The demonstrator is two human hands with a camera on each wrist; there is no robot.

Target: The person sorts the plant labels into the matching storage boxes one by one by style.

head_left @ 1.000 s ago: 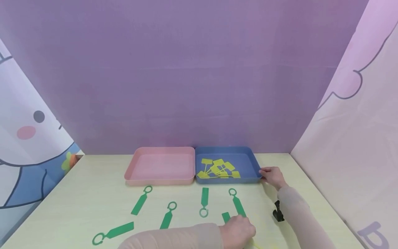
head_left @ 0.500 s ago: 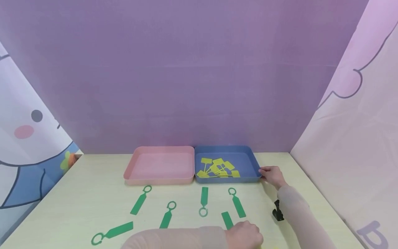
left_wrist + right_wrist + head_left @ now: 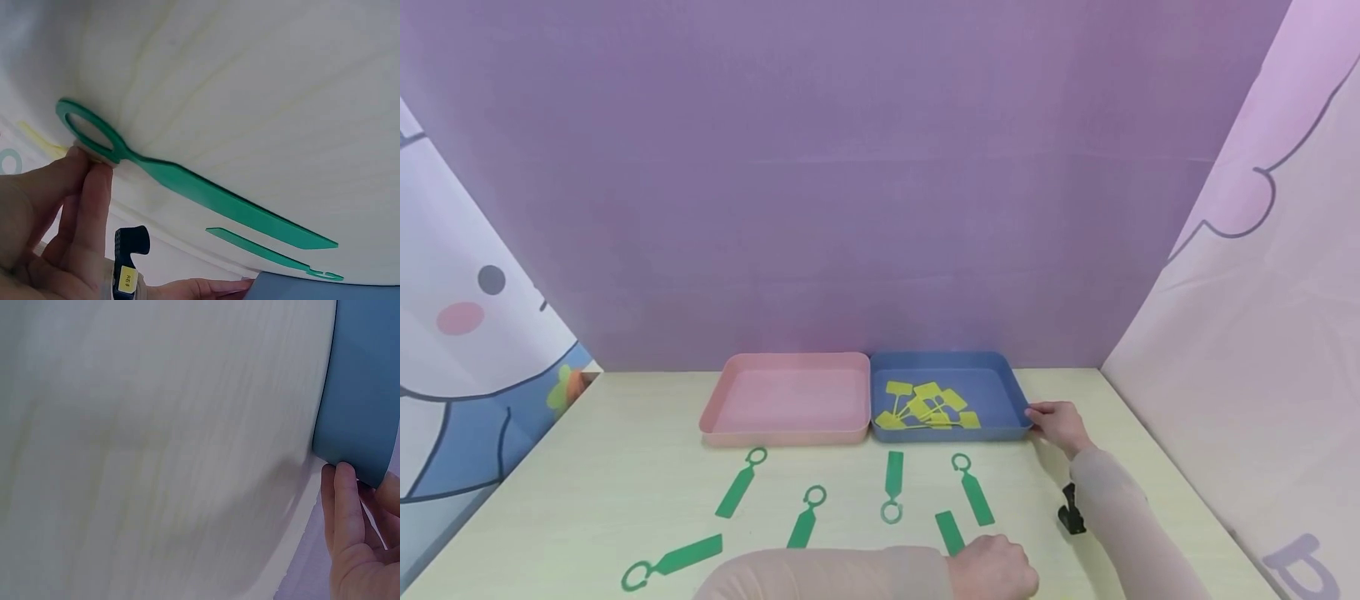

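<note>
My left hand (image 3: 996,568) is low at the front right of the table. In the left wrist view its thumb and fingertips pinch a thin yellow plant label (image 3: 42,141), mostly hidden by the fingers. Right behind those fingertips lies a green plant tag (image 3: 206,192) with a ring end, flat on the table. My right hand (image 3: 1060,427) grips the near right corner of the blue tray (image 3: 951,434), fingertips on its outer wall and thumb at the rim. Several yellow plant labels (image 3: 927,407) with square heads and thin stems lie inside that tray, at its front left.
A pink tray (image 3: 790,438) stands against the blue tray's left side. Several green ring-ended tags (image 3: 737,492) are spread over the table (image 3: 580,467) in front. A black clip-like piece (image 3: 1072,510) shows beside the right sleeve. A purple backdrop (image 3: 880,208) rises behind.
My left hand has shifted slightly right and toward the front edge, uncovering more of a green tag; the yellow stem below it is now hidden in the head view. My right hand stays on the blue tray.
</note>
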